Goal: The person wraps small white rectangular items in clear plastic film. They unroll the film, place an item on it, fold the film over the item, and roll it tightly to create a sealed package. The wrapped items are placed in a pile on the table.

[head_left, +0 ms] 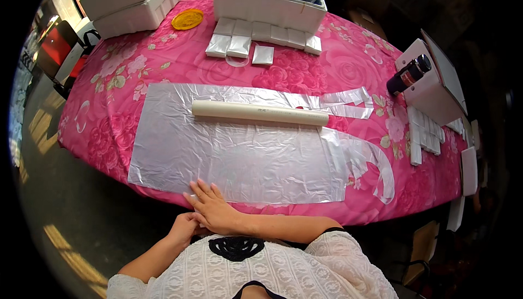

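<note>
A thin, translucent whitish plastic sheet lies spread and wrinkled on the table, with strap-like strips and loops at its right end. Across its far part rests a cream-coloured tube, lying lengthwise. My right hand is open, its fingers spread flat at the sheet's near edge. Just below and left of it, my left hand is closed at the table edge. Its fingertips are partly hidden beneath the right hand, so anything held there cannot be made out.
A pink flowered cloth covers the table. At the back stand a filled white foam box, stacked foam boxes, several white folded packets and a yellow dish. Right: a dark bottle, a white box, more packets.
</note>
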A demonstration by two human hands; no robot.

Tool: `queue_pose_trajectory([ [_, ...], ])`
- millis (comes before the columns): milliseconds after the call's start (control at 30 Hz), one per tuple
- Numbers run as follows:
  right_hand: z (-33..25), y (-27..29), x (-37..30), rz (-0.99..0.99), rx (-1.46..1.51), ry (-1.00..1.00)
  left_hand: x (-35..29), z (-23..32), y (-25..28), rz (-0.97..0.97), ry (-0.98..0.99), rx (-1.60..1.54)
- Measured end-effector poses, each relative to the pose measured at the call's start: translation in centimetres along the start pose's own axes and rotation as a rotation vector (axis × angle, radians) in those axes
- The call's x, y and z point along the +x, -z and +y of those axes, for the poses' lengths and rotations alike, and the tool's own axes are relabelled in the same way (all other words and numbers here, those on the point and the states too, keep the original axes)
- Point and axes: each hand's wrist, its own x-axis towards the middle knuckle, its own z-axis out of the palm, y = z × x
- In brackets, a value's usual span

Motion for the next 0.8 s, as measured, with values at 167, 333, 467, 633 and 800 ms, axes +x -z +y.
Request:
queue_pose_trajectory([
  [167, 0.9, 3.7, 0.0, -0.073, -0.145, 0.162, -1.6, 5.0, -2.8, 0.140, -0.425, 1.162],
  [333, 5.0, 12.9, 1.0, 0.189, -0.005, 0.082, -0.6, 7.9, -3.5, 0.205, -0.734, 0.999],
  [467, 11.3, 20.9, 6.2, 0.588, 0.581, -0.348, -0.2, 8.4, -3.6, 0.239, -0.783, 0.997],
  [633, 21.1, 27.5, 13.3, 1.001, 0.777, -0.519, 0.2, 8.5, -4.3, 0.152, -0.730, 0.942],
  [800, 23.8, 27.0, 14.8, 0.921, 0.008, -0.855, -0.1, 8.6, -3.8, 0.179, -0.712, 0.977],
])
